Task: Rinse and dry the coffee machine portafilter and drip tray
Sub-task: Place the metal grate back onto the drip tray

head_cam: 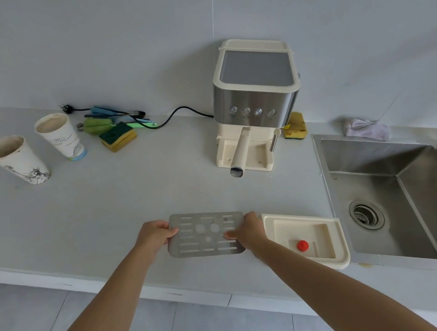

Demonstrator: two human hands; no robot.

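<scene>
Head view: left hand pinches the left edge of the grate, a flat slotted steel plate, thumb on top. Right hand pinches its right edge likewise. Cream drip tray, holding a red float, rests just left of the sink. Step judged: grate separated from tray. Next: carry both parts into the sink for rinsing.

One view only, from a wide-angle camera on the person's head; it faces forward and down upon the worktop, the wall at top, the floor at bottom; the left hand and right hand are near, low in the centre; the sink at right edge.
</scene>
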